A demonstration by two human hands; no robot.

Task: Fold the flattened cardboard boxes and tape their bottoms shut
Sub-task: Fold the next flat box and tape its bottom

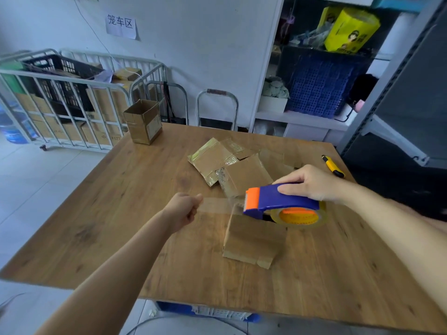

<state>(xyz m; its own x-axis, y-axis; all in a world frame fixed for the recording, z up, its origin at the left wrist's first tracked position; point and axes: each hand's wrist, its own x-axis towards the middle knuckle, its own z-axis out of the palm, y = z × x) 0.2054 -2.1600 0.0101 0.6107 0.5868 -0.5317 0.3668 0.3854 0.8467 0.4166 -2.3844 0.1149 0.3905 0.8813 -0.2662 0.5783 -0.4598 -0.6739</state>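
2 hands (183, 209) (312, 182) stretch clear tape (215, 205) – blue plastic dispenser (283, 200), cardboard box (254, 240).

Soft even daylight, faint shadows; edges bend, perhaps slight blur.

Bare table (116, 213) left; flattened boxes (225, 163) crowd behind.

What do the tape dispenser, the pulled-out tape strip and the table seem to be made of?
The tape dispenser looks like glossy moulded plastic: smooth sheen, blue body, orange nose. The tape strip is thin clear film; wood grain shows through it. The table is matt wood or wood-print laminate, with grain and knots; which one cannot be told.
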